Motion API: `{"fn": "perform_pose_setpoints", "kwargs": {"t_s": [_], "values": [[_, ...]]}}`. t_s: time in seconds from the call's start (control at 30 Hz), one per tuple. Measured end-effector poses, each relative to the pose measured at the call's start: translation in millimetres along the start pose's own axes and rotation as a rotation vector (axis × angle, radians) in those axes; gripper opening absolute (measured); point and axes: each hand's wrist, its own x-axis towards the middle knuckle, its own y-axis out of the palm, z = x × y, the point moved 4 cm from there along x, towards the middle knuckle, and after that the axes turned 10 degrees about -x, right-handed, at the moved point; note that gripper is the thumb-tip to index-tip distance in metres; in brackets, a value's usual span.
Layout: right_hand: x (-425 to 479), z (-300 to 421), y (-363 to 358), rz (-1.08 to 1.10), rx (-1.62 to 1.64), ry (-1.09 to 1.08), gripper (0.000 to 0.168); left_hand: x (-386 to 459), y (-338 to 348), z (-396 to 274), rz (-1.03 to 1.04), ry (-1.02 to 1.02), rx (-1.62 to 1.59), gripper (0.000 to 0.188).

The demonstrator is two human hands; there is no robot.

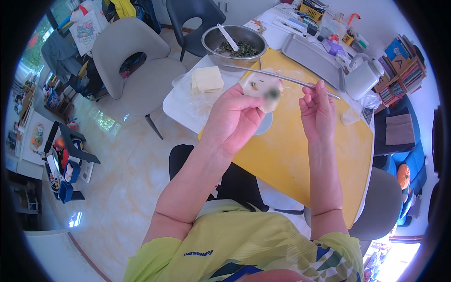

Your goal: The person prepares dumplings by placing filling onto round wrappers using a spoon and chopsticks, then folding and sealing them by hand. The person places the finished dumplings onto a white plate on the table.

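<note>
My left hand (234, 120) holds a pale dough wrapper (253, 83) spread across its fingers, with a dark green, blurred clump of filling (271, 94) on it. Slim metal chopsticks (282, 76) rest in my right hand (321, 112), reaching left past the wrapper's far edge. Beyond my hands stands a steel mixing bowl (225, 60) of chopped green filling (243, 49), a white spoon (228, 37) leaning inside. A stack of square wrappers (207, 79) lies left of the bowl. Partly hidden under my left hand is a small pale dish (264, 126).
A yellow mat (278, 162) covers much of the table. Along its far right side are a metal tray (312, 60), a white jug (363, 77) and a clear plastic cup (350, 116). A grey chair (141, 81) stands left of the table.
</note>
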Motion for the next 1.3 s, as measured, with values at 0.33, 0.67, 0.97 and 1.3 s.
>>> {"fn": "perform_pose_setpoints", "kwargs": {"t_s": [0.33, 0.67, 0.97, 1.3], "values": [[0.6, 2.5, -3.5, -0.068, 0.022, -0.065, 0.022, -1.1, 1.4, 0.2, -0.005, -0.011, -0.004, 0.046], [57.9, 1.8, -33.0, -0.197, -0.777, -0.523, 0.016, -0.9, -33.5, -50.2, -0.107, 0.223, -0.009, 0.051], [160.8, -116.7, -25.2, 0.392, -1.999, -0.878, 0.024, -2.9, -27.4, -56.6, -0.082, 0.199, -0.008, 0.061], [125.0, -52.9, 33.7, 0.140, -1.284, -0.569, 0.014, -0.2, -38.3, -66.2, -0.058, 0.127, -0.129, 0.064]]}}
